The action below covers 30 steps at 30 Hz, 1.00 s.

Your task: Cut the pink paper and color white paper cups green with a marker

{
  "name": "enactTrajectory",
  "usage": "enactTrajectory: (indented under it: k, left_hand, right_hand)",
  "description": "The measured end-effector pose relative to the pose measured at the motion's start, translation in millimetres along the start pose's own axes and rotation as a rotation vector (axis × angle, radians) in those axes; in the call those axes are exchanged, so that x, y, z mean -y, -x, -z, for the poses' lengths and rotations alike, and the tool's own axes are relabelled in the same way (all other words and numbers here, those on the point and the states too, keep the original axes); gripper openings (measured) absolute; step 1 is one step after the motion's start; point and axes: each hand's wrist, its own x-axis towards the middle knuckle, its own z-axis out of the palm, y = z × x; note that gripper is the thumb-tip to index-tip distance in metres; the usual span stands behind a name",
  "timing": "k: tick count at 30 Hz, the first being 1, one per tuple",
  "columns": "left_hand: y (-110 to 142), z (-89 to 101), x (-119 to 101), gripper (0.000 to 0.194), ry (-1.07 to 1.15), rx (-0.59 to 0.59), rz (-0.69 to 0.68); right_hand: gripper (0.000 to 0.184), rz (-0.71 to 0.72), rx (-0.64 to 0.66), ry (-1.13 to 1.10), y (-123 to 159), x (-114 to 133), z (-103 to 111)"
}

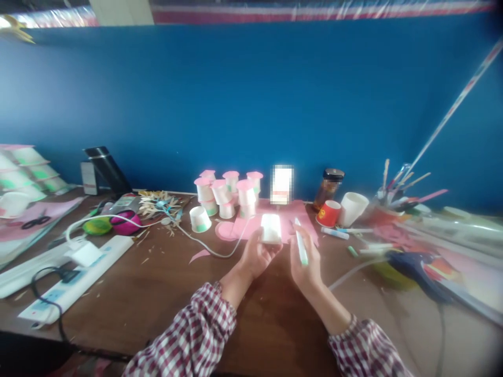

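Observation:
My left hand is closed around a plain white paper cup, raised over the near side of the pink paper. In my right hand is a white marker pen with a green end, which points back toward me. The pen's other end is beside the cup, apart from it. Left of my hands stands a single white paper cup with a green patch. Behind it are several stacked paper cups topped with pink paper pieces.
A propped phone stands behind the pink paper. To its right are a dark-lidded jar, a red cup and a white cup. A power strip, cables and wooden sticks lie left; a glue gun lies right.

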Motion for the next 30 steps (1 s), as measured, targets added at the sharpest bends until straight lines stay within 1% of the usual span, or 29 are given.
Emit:
enactTrajectory:
  k: [4, 7, 12, 16, 20, 25, 30]
  left_hand:
    - [-2.3, 4.6, 2.0, 0.034, 0.007, 0.018, -0.025]
    - [-2.4, 6.3, 2.8, 0.035, 0.010, 0.036, -0.014]
    - [0.0, 4.2, 2.4, 0.031, 0.008, 0.049, 0.005]
    - [1.2, 2.8, 2.3, 0.032, 0.002, 0.073, 0.029]
    - [0.3, 3.3, 3.6, 0.035, -0.005, 0.063, 0.053]
    - [-1.8, 4.4, 4.2, 0.037, -0.010, 0.056, 0.042]
    - [-3.3, 5.4, 3.0, 0.034, -0.008, -0.001, 0.016]
  right_hand:
    - [0.028, -0.042, 0.022, 0.010, -0.2, -2.1, -0.8]
    - [0.028, -0.069, 0.013, 0.001, 0.0, -4.5, -2.2]
    - [0.028, -0.087, 0.000, -0.011, 1.9, -7.4, -4.3]
    - [0.028, -0.086, -0.001, -0.008, 2.9, -9.1, -4.8]
    - [0.030, -0.092, -0.006, -0.019, 3.4, -9.6, -5.4]
    - [0.031, -0.083, -0.011, -0.037, 3.5, -8.4, -5.4]
    - [0.031, -0.065, 0.001, -0.047, 2.4, -3.6, -3.0]
